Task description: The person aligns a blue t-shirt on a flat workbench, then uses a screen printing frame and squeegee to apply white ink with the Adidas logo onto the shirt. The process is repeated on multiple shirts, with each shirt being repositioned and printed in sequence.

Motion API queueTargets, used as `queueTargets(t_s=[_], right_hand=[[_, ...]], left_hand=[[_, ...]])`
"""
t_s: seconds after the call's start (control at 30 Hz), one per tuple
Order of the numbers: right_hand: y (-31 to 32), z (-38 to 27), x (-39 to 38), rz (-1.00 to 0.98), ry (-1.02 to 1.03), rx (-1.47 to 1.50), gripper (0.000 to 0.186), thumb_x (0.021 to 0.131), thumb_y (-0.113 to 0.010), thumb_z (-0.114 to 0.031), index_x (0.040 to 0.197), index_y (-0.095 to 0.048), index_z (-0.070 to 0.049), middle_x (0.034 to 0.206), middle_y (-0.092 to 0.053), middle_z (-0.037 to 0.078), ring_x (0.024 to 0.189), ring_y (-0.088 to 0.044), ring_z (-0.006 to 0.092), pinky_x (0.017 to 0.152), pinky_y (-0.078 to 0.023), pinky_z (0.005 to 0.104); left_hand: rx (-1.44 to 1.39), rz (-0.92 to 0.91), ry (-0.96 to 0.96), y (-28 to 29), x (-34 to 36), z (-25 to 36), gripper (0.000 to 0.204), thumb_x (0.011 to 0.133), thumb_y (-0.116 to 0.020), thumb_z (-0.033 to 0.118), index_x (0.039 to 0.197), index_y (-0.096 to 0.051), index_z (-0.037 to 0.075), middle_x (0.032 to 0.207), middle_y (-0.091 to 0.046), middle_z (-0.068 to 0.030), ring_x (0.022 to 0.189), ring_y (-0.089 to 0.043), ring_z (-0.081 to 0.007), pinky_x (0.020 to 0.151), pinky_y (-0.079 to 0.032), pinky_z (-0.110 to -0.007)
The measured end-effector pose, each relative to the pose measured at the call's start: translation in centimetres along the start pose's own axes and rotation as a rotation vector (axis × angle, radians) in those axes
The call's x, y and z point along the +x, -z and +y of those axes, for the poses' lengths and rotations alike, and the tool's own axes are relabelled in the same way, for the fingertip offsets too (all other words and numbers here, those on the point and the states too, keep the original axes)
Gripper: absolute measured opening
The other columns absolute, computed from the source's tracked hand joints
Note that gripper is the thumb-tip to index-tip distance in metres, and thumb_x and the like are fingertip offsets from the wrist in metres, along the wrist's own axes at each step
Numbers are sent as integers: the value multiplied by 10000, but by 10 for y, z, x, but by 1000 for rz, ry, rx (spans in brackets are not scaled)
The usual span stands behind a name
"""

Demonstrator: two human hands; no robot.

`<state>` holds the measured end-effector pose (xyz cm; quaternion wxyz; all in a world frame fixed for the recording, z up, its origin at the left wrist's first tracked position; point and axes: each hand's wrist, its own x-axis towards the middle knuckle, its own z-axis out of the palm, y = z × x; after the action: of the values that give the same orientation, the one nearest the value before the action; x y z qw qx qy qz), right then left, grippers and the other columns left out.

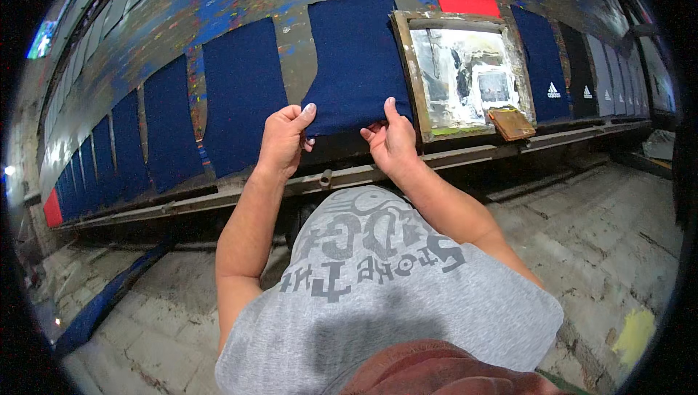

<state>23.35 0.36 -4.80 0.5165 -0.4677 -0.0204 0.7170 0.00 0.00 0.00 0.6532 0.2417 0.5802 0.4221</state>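
Observation:
A navy fabric panel [360,61] lies on the long printing table, its near edge lifted a little off the surface. My left hand [285,137] pinches its near left corner between thumb and fingers. At the near right corner, my right hand [391,135] grips the same edge, thumb on top. Right beside the panel sits a wooden-framed printing screen [419,97], its mesh smeared with white ink. A small wooden squeegee [512,125] rests on the near right corner of that frame.
More navy panels [243,93] run along the table to the left. To the right lie a printed navy panel [542,68], a black one [578,68] and several grey ones [614,82]. A red piece [469,4] shows behind the screen. A metal rail [247,197] edges the table.

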Motion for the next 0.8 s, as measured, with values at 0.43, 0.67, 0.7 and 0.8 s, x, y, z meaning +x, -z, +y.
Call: queueTargets(t_s=[0.43, 0.67, 0.7, 0.8], right_hand=[[-46, -11, -10, 77, 160, -152, 290, 1100, -764, -311, 1297, -720, -103, 1115, -795, 34, 799, -752, 183, 590, -621, 340], [-155, -146, 41, -178, 607, -503, 316, 1134, -713, -319, 1216, -672, -16, 1006, -780, 113, 757, -763, 228, 621, -627, 342], [-163, -163, 39, -326, 702, -450, 314, 1107, -758, -302, 1209, -712, -9, 1027, -799, 103, 795, -773, 202, 688, -641, 342], [-174, -203, 35, -378, 861, -624, 373, 1086, -756, -405, 1217, -807, -59, 1074, -815, 76, 924, -768, 205, 843, -629, 421]], left_hand=[[-89, -16, -11, 49, 9, 35, 319, 1121, -743, 283, 844, -638, 163, 791, -676, 40, 613, -594, -73, 528, -506, -249], [44, -51, -460, 33, 67, 163, 213, 1128, -729, 322, 997, -738, 154, 993, -767, 21, 912, -715, -127, 822, -601, -372], [-18, -73, -531, 28, 67, 180, 201, 1124, -738, 299, 1020, -749, 126, 1011, -784, 2, 926, -738, -137, 853, -630, -380], [-59, -152, -677, 17, 54, 202, 193, 1123, -744, 264, 1039, -759, 91, 1006, -786, -21, 907, -750, -135, 851, -664, -380]])
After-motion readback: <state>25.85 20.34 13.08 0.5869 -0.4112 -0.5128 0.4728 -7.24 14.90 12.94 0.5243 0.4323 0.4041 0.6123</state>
